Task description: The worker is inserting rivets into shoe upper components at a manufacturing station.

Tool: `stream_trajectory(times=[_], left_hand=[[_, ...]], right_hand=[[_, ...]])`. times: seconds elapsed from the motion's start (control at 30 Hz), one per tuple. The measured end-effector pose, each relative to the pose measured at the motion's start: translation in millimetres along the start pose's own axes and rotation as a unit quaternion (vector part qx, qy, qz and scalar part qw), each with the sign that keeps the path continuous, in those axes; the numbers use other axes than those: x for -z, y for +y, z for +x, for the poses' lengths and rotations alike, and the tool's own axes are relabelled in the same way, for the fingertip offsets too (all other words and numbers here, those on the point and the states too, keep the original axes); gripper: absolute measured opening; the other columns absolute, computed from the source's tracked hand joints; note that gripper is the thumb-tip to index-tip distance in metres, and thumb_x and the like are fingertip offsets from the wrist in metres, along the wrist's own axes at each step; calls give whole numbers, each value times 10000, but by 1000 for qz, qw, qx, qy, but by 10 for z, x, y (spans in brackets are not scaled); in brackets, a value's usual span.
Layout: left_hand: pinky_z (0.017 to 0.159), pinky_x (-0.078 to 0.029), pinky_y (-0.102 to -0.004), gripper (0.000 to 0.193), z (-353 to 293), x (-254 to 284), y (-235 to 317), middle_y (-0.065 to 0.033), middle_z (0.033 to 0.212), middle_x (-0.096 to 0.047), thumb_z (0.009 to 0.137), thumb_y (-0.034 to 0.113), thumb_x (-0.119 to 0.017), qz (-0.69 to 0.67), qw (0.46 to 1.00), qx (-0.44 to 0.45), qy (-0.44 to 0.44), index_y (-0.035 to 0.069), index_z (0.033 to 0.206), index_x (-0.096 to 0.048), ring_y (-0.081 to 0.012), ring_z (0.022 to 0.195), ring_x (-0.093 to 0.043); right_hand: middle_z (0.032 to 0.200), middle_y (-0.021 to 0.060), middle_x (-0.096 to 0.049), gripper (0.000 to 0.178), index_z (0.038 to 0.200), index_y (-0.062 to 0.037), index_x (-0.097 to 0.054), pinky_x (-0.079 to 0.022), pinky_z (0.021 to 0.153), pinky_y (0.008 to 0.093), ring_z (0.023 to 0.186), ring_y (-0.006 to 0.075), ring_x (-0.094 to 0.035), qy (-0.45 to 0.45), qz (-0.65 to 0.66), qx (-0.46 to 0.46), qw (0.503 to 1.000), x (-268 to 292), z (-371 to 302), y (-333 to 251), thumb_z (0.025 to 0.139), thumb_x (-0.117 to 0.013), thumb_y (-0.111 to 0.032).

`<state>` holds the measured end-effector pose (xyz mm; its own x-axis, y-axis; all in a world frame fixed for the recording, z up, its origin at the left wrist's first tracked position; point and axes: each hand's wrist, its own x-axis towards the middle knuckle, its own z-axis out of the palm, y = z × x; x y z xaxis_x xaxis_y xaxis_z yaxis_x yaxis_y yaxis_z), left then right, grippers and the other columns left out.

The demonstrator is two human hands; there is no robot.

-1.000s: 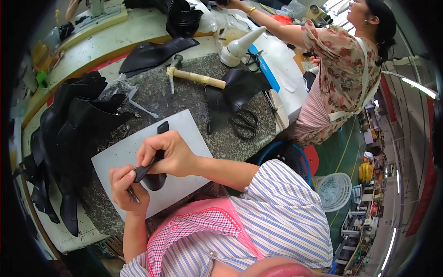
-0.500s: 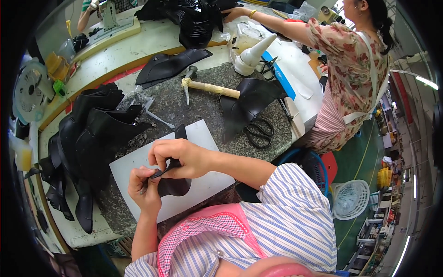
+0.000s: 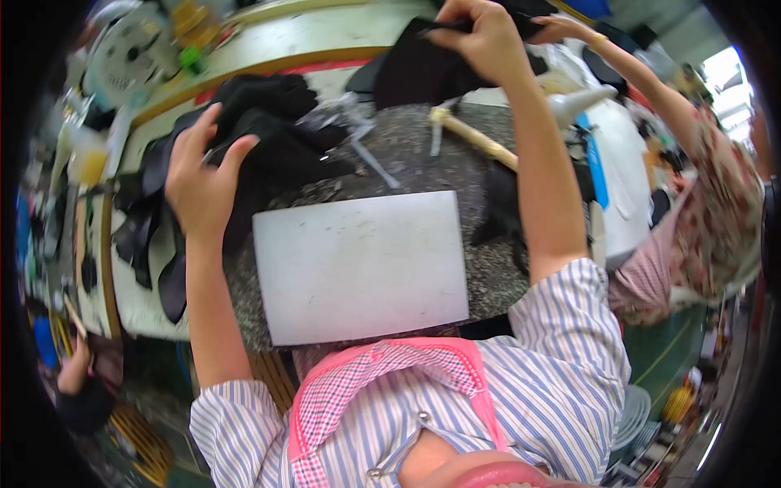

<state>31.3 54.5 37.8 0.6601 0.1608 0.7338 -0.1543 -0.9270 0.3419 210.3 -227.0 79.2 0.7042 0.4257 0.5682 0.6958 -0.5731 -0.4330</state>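
Note:
My left hand (image 3: 199,175) is raised over the pile of black leather-like pieces (image 3: 252,134), thumb and fingers spread, nothing in it. Stretched out to the far side, my right hand (image 3: 488,41) has its thumb and bent fingers on a dark, flat shoe-upper-like piece (image 3: 415,69). Part of that piece lies behind the hand, and motion blurs it. Below it a second, greyer black piece (image 3: 366,77) shows at its edge. Between my forearms lies a bare white cutting board (image 3: 362,268) on the speckled stone slab (image 3: 407,154).
A wooden-handled hammer (image 3: 480,140) lies beyond the board, partly behind my right forearm. A white cone-shaped bottle (image 3: 582,102) stands to the right. Across there a co-worker's arm (image 3: 643,77) reaches over the bench. A fan (image 3: 130,53) stands at the far left.
My hands have parted from over the board, where they pinched a small black piece. My right went to the far side, my left to the pile. The view has shifted; the board is bare.

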Motion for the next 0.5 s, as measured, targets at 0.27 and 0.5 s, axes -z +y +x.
stream_trajectory(times=[0.27,0.5], left_hand=[[685,-439,-324,566,-250,-240,-611,-51,909,-516,617,509,-640,253,957,33,-140,158,1054,-564,-232,831,-483],[641,-400,-365,225,72,-201,-954,-82,738,-558,731,249,-623,37,984,19,-176,52,759,-516,-298,734,-517]], right_hand=[[993,33,-575,402,974,-134,-584,-334,876,377,1044,284,-436,53,-174,44,982,-960,-362,469,623,-695,-295],[871,50,-539,310,951,-98,-575,-410,771,327,886,261,-502,-157,6,42,987,-1279,-848,-81,680,-666,-218]])
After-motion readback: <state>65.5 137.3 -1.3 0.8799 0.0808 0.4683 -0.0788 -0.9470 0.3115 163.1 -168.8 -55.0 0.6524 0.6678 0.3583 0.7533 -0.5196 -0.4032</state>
